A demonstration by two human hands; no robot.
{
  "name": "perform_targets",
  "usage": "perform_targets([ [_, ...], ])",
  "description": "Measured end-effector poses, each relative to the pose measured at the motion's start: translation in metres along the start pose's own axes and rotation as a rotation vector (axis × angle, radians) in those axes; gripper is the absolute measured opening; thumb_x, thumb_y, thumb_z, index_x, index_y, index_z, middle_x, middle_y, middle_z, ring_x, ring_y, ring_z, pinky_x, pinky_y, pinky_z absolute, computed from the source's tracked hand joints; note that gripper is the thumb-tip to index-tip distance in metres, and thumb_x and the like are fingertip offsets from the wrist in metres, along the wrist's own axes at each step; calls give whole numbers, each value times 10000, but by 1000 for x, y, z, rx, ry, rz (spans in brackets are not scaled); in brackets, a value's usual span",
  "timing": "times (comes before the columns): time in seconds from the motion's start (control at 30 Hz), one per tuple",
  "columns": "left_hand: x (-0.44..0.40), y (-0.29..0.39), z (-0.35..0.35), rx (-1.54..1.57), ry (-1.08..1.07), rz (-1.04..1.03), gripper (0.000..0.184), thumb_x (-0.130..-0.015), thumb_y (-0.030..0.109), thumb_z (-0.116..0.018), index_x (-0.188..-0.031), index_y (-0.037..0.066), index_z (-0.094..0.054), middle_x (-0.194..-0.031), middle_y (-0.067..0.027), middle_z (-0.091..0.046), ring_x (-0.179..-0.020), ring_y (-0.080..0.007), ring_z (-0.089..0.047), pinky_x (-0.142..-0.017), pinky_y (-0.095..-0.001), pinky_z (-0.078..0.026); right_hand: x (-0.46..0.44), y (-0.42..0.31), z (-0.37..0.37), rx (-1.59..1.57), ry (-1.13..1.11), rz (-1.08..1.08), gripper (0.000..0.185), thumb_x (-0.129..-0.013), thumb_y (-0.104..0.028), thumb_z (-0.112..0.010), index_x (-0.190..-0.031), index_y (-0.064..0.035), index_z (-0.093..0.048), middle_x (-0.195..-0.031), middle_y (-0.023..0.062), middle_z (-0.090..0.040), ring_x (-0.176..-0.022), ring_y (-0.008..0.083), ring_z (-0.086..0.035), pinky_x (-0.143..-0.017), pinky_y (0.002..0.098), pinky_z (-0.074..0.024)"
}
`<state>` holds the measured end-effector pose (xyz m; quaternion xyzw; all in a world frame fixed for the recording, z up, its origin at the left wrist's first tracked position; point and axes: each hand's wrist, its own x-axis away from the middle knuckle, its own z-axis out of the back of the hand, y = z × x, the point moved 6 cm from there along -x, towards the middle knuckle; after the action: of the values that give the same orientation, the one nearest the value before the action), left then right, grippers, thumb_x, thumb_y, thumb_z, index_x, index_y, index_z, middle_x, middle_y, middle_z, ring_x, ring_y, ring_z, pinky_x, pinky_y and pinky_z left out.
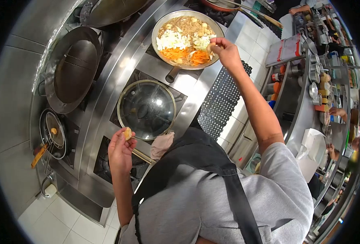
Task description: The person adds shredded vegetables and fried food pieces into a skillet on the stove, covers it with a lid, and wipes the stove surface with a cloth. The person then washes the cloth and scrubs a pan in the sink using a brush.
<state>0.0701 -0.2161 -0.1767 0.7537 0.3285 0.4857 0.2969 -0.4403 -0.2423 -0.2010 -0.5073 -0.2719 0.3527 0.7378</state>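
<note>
My left hand [121, 153] is raised beside a glass lid [147, 110], its fingertips pinching a small yellowish piece of food [127, 133]. Over the right rim of a frying pan [155, 40] is my right hand [228, 55], fingers pinched together; a small light-brown piece seems to be at the fingertips, but I cannot make it out. Inside the pan lie brown noodles [183, 26], chopped pale cabbage [172, 40], carrot strips [175, 53] and several round yellowish pieces. The pan's dark handle [173, 75] points toward me.
A large dark wok [76, 67] stands on the left, another wok [111, 10] beyond it. Below sits a pot with a wire strainer [55, 130]. A pink cloth [162, 145] lies near the lid. At right are a black rubber mat [224, 97], shelves [298, 105] and other people's hands.
</note>
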Motion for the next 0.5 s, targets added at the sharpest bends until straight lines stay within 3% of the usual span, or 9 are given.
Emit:
perform_targets([
  [0.07, 0, -1, -1, -11, 27, 23, 347, -1048, 251, -572, -1302, 16, -555, -1098, -131, -694, -879, -168, -670, -806, -291, -539, -13, 2, -3, -67, 6, 26, 261, -867, -70, -723, -1113, 16, -715, -851, -10, -664, -729, 60, -556, -677, 221, -464],
  [0.2, -3, -1, -3, -28, 54, 49, 349, -1045, 249, -576, -1302, 14, -555, -1098, -133, -697, -874, -166, -672, -802, -288, -540, -34, 7, -3, -140, 17, 26, 250, -877, -66, -719, -1115, 12, -713, -844, -29, -634, -728, 45, -521, -666, 201, -441],
  [0.33, -9, 1, -6, -51, 37, 63, 340, -1044, 241, -574, -1301, 17, -577, -1120, -112, -697, -906, -136, -656, -851, -285, -515, -43, 10, -1, -110, -24, -21, 243, -926, -85, -710, -1148, 13, -694, -962, 18, -711, -876, 88, -634, -834, 225, -495],
  [0.43, -14, 3, -12, -67, 54, 73, 349, -1040, 246, -581, -1304, 16, -575, -1108, -108, -699, -904, -143, -659, -839, -284, -515, -44, 27, -3, -71, -92, -24, 251, -934, -105, -702, -1156, 12, -700, -1025, 63, -725, -946, 112, -656, -890, 243, -505],
  [0.5, -17, 5, -17, -81, 85, 81, 357, -1038, 254, -586, -1302, 14, -569, -1090, -111, -699, -895, -158, -663, -812, -281, -518, -35, 25, 6, 409, 26, 321, 271, -903, -110, -712, -1158, -20, -718, -1038, 83, -737, -866, 129, -648, -814, 259, -516],
])
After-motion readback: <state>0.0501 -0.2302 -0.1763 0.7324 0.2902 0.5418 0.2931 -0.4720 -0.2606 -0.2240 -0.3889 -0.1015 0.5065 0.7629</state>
